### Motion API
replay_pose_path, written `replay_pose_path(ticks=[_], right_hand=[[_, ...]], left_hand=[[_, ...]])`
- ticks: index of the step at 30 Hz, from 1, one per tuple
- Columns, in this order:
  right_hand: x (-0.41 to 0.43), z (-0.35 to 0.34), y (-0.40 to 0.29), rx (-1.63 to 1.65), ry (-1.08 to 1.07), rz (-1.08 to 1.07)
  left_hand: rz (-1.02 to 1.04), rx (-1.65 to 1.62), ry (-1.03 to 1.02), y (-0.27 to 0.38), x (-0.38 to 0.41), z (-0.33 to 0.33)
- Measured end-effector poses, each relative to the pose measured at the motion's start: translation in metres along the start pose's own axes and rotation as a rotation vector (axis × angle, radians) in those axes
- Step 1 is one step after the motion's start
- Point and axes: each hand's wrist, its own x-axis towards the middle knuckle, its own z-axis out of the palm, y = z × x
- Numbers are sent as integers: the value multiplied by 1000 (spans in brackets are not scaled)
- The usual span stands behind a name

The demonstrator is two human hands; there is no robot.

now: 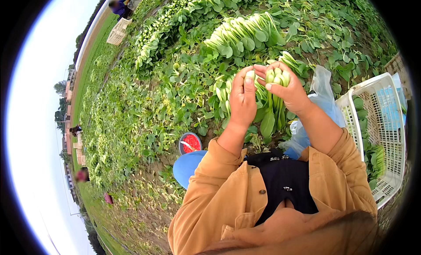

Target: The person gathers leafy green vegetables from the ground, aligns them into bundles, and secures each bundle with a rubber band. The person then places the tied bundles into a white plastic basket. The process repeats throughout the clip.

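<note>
My left hand (pixel 242 97) is closed around the pale base of a bok choy (pixel 250 74), its thumb lying along the stem. Beside it, my right hand (pixel 289 83) grips a bunch of bok choy (pixel 278 78), bases up and leaves hanging down. The fingertips of both hands are close together. Below and behind the hands, loose bok choy (pixel 223 93) lies on the ground, partly hidden by them. Another small bundle (pixel 289 61) rests just beyond my right hand.
A white plastic crate (pixel 357 123) holding greens stands at right, near a crumpled plastic bag (pixel 320 90). By my knee sits a grey bowl (pixel 181 146) of red strips with a knife (pixel 188 145). Rows of harvested bok choy (pixel 245 32) lie ahead. Other people (pixel 122 8) and crates (pixel 118 31) are farther off.
</note>
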Motion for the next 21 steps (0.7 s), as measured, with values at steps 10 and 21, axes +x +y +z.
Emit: replay_pose_path(ticks=[10,21], right_hand=[[-2,12,-2,-51,0,-87],[-17,-30,1,-357,284,-2]], left_hand=[[218,-172,-40,-6,-10,32],[252,11,-181,-32,-14,63]])
